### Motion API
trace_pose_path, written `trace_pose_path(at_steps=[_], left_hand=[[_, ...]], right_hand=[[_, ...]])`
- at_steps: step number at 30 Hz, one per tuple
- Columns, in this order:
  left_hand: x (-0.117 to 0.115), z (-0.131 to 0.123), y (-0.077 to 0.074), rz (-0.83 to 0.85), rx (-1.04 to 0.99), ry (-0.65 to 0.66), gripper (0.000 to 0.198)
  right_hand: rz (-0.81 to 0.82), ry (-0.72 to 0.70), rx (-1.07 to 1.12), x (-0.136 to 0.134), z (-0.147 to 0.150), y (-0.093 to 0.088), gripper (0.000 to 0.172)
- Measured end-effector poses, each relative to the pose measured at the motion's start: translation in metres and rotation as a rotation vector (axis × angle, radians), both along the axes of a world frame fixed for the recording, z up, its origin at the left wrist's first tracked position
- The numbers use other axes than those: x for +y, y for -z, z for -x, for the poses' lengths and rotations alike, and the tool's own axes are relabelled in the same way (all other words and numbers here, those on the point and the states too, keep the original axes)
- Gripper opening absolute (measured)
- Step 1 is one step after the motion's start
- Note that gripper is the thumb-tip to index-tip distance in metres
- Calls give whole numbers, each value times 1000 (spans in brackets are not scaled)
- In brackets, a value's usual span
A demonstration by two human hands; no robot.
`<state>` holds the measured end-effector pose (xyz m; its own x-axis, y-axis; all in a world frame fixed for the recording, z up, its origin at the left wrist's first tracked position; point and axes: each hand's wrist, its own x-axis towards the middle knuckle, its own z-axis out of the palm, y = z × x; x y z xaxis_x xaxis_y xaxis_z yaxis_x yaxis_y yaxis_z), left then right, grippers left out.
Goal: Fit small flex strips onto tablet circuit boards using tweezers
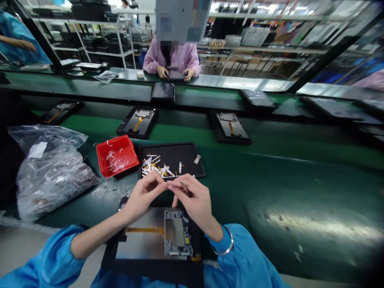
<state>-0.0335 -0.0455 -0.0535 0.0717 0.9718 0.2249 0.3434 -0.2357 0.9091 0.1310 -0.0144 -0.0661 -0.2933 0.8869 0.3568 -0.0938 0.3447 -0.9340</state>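
My left hand (144, 196) and my right hand (193, 200) meet at the fingertips above a display panel (141, 240) lying on a black tray. The left fingers pinch a thin small strip, too small to identify. The right fingers hold a slim metal tool, probably tweezers (183, 186). A circuit board (177, 233) with a gold ribbon cable (144, 230) sits on the panel, below my hands. Just ahead, a black tray (192, 158) holds a pile of white-and-gold flexible strips (154, 166).
A red bin (103, 154) of white scraps and a bulging plastic bag (51, 172) stand to the left on the green workbench (300, 200). Several panels ride the belt ahead. Beyond it, a co-worker (171, 60) in pink handles a panel.
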Motion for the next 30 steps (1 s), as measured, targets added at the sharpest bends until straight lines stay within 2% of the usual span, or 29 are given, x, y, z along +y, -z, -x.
trace_pose_path(at_steps=[2, 4, 6, 10, 12, 14, 17, 19, 21, 23, 25, 30], left_hand=[[-3, 3, -3, 8, 38, 9, 29], [-5, 12, -10, 9, 84, 0, 28], [-2, 33, -20, -37, 180, -85, 26], [16, 95, -33, -231, 497, -443, 25], [23, 118, -31, -244, 631, -496, 32], [22, 125, -24, -265, 743, -490, 34], [9, 100, -10, -292, 800, -395, 16], [-3, 72, 0, -258, 764, -233, 8], [-14, 46, 9, -190, 664, -33, 10], [-20, 27, 19, -122, 539, 104, 12], [-22, 17, 27, -85, 463, 148, 14], [-19, 9, 38, -67, 405, 158, 15]], right_hand=[[-201, -2, -138, 2, -8, 2, 12], [-309, -5, -274, 4, -17, 6, 15], [-304, -13, -368, 4, -28, 11, 14], [-142, -105, -432, -1, -45, 22, 14], [-130, -121, -465, -5, -50, 28, 11], [-188, -114, -508, -9, -52, 34, 11], [-320, -131, -568, -10, -54, 41, 17], [-369, -154, -601, -9, -55, 45, 22], [-380, -168, -624, -8, -57, 47, 24], [-381, -175, -639, -7, -59, 47, 24], [-382, -184, -651, -6, -60, 46, 25], [-380, -214, -692, -5, -61, 46, 28]])
